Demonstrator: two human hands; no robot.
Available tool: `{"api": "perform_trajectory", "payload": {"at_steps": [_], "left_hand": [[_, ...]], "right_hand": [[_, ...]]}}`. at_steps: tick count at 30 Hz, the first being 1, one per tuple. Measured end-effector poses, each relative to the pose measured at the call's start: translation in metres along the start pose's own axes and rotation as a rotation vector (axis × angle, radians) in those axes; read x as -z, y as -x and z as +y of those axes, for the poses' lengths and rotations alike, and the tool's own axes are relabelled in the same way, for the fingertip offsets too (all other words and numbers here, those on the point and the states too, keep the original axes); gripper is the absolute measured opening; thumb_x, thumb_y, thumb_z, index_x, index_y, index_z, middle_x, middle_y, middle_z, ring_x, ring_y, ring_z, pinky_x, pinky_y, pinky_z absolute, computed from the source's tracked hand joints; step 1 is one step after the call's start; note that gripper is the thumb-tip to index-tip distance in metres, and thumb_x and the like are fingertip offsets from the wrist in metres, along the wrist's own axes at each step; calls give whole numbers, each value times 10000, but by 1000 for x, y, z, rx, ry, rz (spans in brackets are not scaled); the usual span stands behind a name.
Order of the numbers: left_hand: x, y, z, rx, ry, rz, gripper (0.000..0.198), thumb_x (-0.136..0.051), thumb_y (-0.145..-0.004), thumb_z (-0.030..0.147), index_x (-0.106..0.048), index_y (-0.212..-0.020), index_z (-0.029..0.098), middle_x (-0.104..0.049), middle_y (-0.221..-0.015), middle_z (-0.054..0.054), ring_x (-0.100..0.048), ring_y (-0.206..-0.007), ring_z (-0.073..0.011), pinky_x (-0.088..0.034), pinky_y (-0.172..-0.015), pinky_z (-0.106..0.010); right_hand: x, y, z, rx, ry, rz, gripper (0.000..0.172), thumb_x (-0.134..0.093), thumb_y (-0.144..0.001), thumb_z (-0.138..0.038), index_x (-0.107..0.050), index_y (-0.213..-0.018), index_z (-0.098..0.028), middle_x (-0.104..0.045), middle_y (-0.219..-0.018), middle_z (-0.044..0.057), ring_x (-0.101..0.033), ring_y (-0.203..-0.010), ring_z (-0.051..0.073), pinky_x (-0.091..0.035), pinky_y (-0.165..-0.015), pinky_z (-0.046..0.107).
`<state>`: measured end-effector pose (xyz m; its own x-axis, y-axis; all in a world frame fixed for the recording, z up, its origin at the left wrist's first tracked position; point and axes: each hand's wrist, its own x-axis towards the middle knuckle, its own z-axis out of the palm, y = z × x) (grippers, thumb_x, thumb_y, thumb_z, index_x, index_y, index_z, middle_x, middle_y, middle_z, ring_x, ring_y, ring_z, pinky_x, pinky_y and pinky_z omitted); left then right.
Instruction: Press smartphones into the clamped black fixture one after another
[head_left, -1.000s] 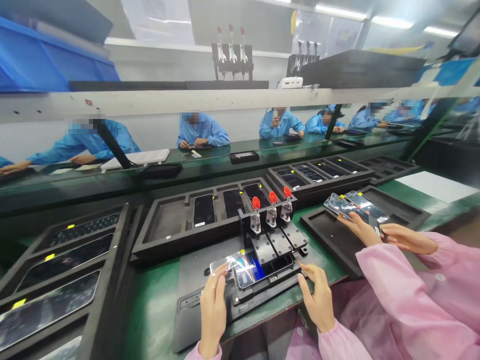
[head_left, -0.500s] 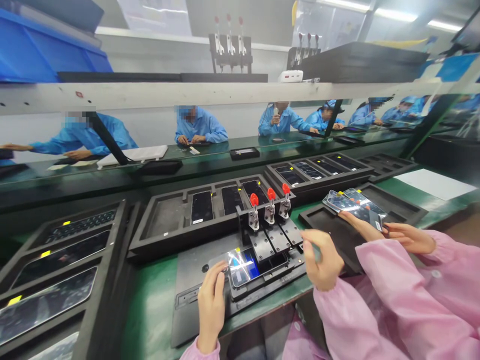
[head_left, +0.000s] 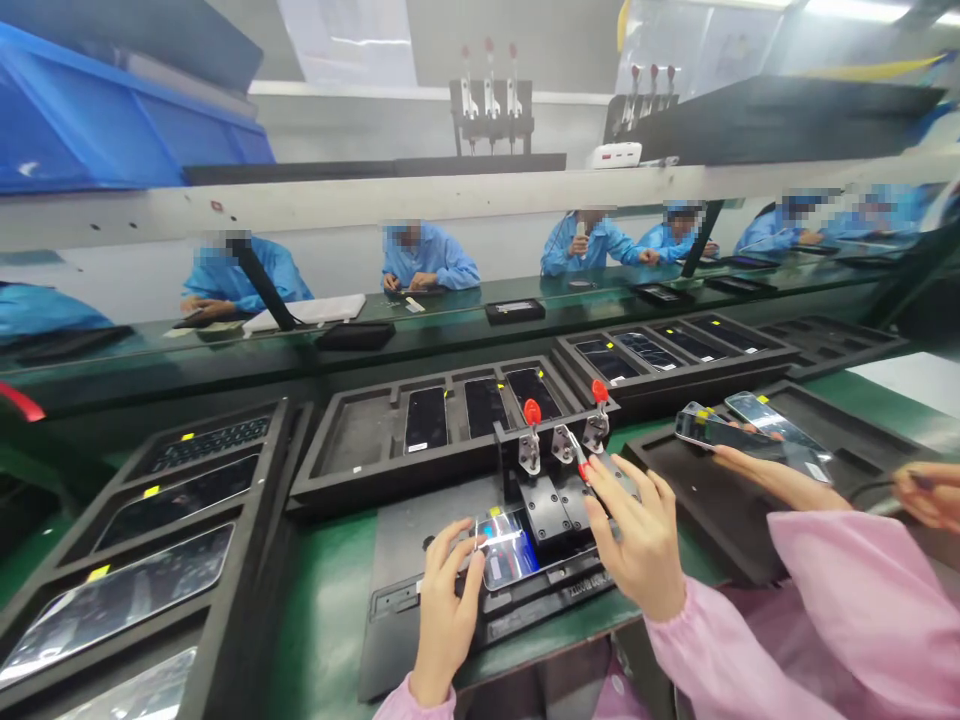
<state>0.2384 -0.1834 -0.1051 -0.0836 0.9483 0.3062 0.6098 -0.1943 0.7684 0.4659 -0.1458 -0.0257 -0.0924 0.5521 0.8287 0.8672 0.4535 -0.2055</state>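
A smartphone [head_left: 510,552] with a lit blue patch lies in a black clamping fixture [head_left: 551,508], partly under its metal plates. My left hand [head_left: 452,605] is at the phone's left edge, its fingers apart and the tips touching or very close to it. My right hand [head_left: 637,530] reaches over the fixture's right side with spread fingers. Its fingertips touch the red tip of the middle toggle clamp lever [head_left: 579,455], which tilts down toward me. The left toggle clamp [head_left: 530,435] and the right toggle clamp [head_left: 598,415] have their red tips up.
Black foam trays holding phones stand at left [head_left: 244,540], behind [head_left: 352,490] and back right [head_left: 622,385]. At right, a co-worker's hand [head_left: 787,480] holds phones above another tray [head_left: 862,450]. A white shelf [head_left: 450,195] crosses above; people in blue sit beyond.
My right hand has moved left onto the middle clamp lever, whose red tip has swung down from upright. My left hand has stayed by the phone. The view has shifted slightly left.
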Motion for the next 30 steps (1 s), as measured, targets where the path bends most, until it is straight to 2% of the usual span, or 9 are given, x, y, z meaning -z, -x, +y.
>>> {"api": "perform_trajectory", "payload": {"at_steps": [3, 6, 9, 13, 16, 19, 21, 25, 30], "left_hand": [[1, -2, 1, -15, -58, -28, 260, -400, -907, 310, -620, -1035, 255, -448, -1289, -64, -391, -1226, -239, -326, -1023, -478], [3, -3, 3, -7, -115, -48, 277, -387, -912, 303, -607, -1079, 277, -409, -1329, -51, -341, -1267, -241, -275, -1053, -511], [4, -3, 5, 3, -156, -61, 292, -374, -916, 301, -600, -1101, 298, -391, -1349, -41, -321, -1283, -241, -252, -1061, -528], [5, -2, 8, 10, -211, -84, 322, -346, -925, 295, -585, -1140, 324, -380, -1371, -39, -303, -1299, -252, -205, -1054, -580], [4, -2, 10, 19, -229, -98, 338, -328, -931, 290, -575, -1157, 337, -380, -1381, -40, -285, -1312, -268, -173, -1037, -623], [4, -3, 12, 29, -178, -87, 337, -341, -928, 299, -544, -1195, 331, -363, -1393, -41, -283, -1316, -250, -209, -1053, -579], [4, -3, 12, 35, -133, -66, 344, -357, -923, 300, -516, -1226, 326, -359, -1396, -41, -290, -1316, -236, -237, -1064, -539], [4, -3, 10, 39, -67, -34, 348, -365, -920, 290, -514, -1234, 297, -371, -1389, -46, -321, -1304, -229, -276, -1070, -488], [0, -1, 12, 63, -23, -27, 355, -347, -924, 295, -509, -1240, 283, -382, -1387, -45, -369, -1282, -228, -314, -1065, -459]], "right_hand": [[-12, 24, -3, -104, 143, -144, 302, -427, -901, -293, -554, -1175, -277, -539, -1253, 9, -428, -1207, 274, -185, -1013, 601], [-26, 27, -3, -163, 244, -263, 328, -348, -925, -352, -563, -1167, -297, -393, -1381, 28, -345, -1271, 298, -101, -986, 675], [-30, 24, -3, -205, 291, -315, 343, -320, -928, -381, -562, -1166, -329, -304, -1432, 39, -278, -1310, 305, -94, -965, 696], [-24, 25, 2, -221, 247, -335, 333, -329, -925, -383, -536, -1185, -374, -249, -1458, 37, -248, -1320, 322, -116, -941, 713], [-19, 32, 7, -183, 146, -223, 321, -355, -918, -354, -557, -1168, -356, -288, -1441, 42, -297, -1295, 320, -125, -952, 704], [-12, 43, 13, -136, 16, -15, 306, -381, -904, -319, -630, -1080, -283, -426, -1352, 51, -389, -1236, 288, -116, -1006, 656], [-7, 50, 17, -153, -53, 69, 288, -402, -891, -280, -656, -1024, -252, -492, -1285, 51, -429, -1203, 269, -124, -1036, 619], [0, 61, 28, -219, -100, 156, 260, -434, -867, -218, -671, -972, -213, -547, -1205, 62, -476, -1151, 260, -217, -1037, 573], [3, 74, 44, -282, -117, 183, 227, -465, -853, -212, -686, -899, -185, -578, -1144, 78, -513, -1092, 255, -335, -983, 520]]}}
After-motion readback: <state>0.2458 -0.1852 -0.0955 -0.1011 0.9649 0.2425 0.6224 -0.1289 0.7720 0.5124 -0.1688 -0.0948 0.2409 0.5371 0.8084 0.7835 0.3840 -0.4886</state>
